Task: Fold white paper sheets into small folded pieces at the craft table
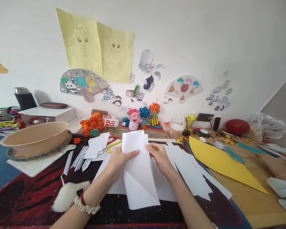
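Observation:
Between my hands is a folded sheet of white paper (139, 175), held up with a diagonal fold line across its lower part. My left hand (121, 158) grips its left side, the thumb lying across the front and the other fingers hidden behind. At the upper right edge, my right hand (158, 156) pinches the paper between thumb and fingers. More white sheets (190, 171) lie underneath and to the right. Small cut white paper pieces (96, 147) are heaped left of my left hand, beside narrow folded strips (79, 157).
A beige basin (35, 136) stands at left. Orange pipe-cleaner flowers (92, 124) and small flower pots (134, 122) line the back. Yellow card (224, 165) lies at right, with another person's hands (276, 165) beyond. A white fluffy object (68, 195) rests near my left forearm.

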